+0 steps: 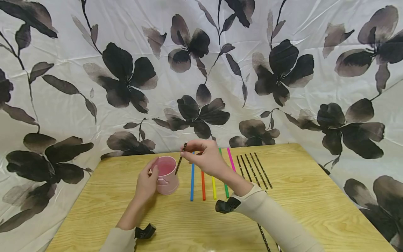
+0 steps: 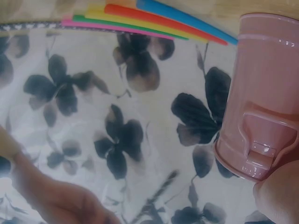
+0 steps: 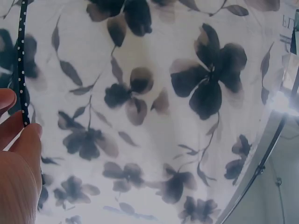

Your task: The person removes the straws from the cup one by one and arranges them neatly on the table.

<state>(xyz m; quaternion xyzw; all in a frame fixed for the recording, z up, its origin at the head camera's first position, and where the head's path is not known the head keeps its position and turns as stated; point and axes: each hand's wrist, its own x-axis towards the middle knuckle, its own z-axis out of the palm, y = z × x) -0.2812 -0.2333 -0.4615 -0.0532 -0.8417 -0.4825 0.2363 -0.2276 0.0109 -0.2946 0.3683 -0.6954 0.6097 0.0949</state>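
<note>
My left hand (image 1: pixel 147 183) grips a small pink pail (image 1: pixel 168 183) by its left side, with the fingers over the rim. The pail stands upright on the wooden table, its open top toward me; a handle lug shows on its wall in the left wrist view. Between thumb and fingertips, my right hand (image 1: pixel 209 161) pinches a black straw with white dots (image 1: pixel 179 165). The straw is tilted, its lower end right beside the pail's right rim. In the right wrist view the same dotted straw (image 3: pixel 22 60) rises upright from the fingertips.
Right of the pail lie blue (image 1: pixel 192 185), red (image 1: pixel 203 189), yellow (image 1: pixel 214 190), green (image 1: pixel 226 191) and pink straws (image 1: pixel 231 159) in a row. Several black patterned straws (image 1: pixel 263 170) lie farther right, others near the front (image 1: pixel 263 238). A floral cloth (image 1: pixel 220 87) hangs behind the table (image 1: pixel 176 224).
</note>
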